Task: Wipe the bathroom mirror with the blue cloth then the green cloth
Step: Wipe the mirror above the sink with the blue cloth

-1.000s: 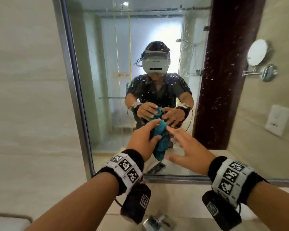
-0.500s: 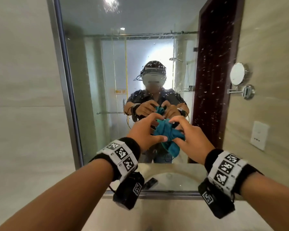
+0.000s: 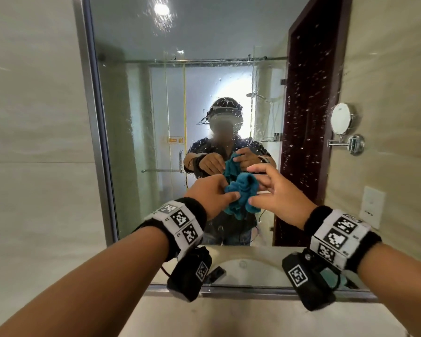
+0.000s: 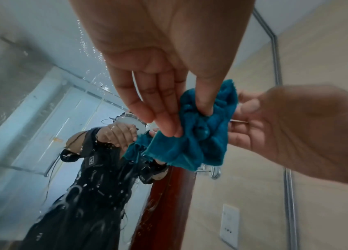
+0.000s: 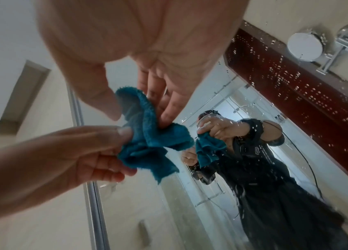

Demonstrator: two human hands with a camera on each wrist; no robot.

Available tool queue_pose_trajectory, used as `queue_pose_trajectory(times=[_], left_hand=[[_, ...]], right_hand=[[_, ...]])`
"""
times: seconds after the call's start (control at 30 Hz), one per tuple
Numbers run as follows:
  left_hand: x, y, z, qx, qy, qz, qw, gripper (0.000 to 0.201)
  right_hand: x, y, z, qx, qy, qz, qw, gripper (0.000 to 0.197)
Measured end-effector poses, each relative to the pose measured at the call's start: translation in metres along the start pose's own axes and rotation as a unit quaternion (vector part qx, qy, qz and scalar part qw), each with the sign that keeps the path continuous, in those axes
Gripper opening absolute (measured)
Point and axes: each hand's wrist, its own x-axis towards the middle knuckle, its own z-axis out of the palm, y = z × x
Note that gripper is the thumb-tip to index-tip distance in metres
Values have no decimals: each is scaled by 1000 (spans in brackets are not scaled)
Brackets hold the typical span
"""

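The blue cloth [image 3: 241, 194] is bunched up between both my hands, close in front of the bathroom mirror [image 3: 144, 117], whose glass is speckled with water drops. My left hand [image 3: 226, 190] pinches the cloth's left side with thumb and fingers. My right hand [image 3: 259, 190] pinches its right side. In the left wrist view my left thumb presses into the cloth [image 4: 201, 143] and the right hand [image 4: 254, 121] holds its far edge. The right wrist view shows the cloth [image 5: 153, 145] hanging from both grips, with the left hand [image 5: 96, 148] below.
A round shaving mirror [image 3: 342, 119] on an arm and a wall socket [image 3: 372, 206] sit on the right wall. The counter [image 3: 229, 317] lies below the mirror frame. A greenish patch [image 3: 332, 276] shows in the mirror's lower right, behind my right wrist camera.
Both hands have risen in front of the mirror with the cloth. The right hand, open and reaching a second ago, now pinches the cloth, which is bunched tighter.
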Motion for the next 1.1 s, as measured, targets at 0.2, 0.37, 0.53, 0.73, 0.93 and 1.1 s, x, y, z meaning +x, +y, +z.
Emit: queue_pose_trajectory(times=[0.2,0.37,0.53,0.73,0.93,1.1], left_hand=[[6,7,-7,-186,-47,-4,981,14],[17,3,-15,-195,-102,32,975,16],[43,-19,-31,144,148,128,970,56],[84,-33,-22,329,121,66,934,121],[107,-45,1,358,130,34,924,147],[112,-54,4,385,161,38,908,148]], right_hand=[[5,11,6,-228,63,-57,970,60],[24,12,7,-260,165,-106,946,38],[54,-2,-20,-269,234,-102,929,39],[116,-29,-47,-370,298,-178,862,28],[120,27,-19,-418,230,-216,852,28],[99,91,-4,-620,-26,-326,713,53]])
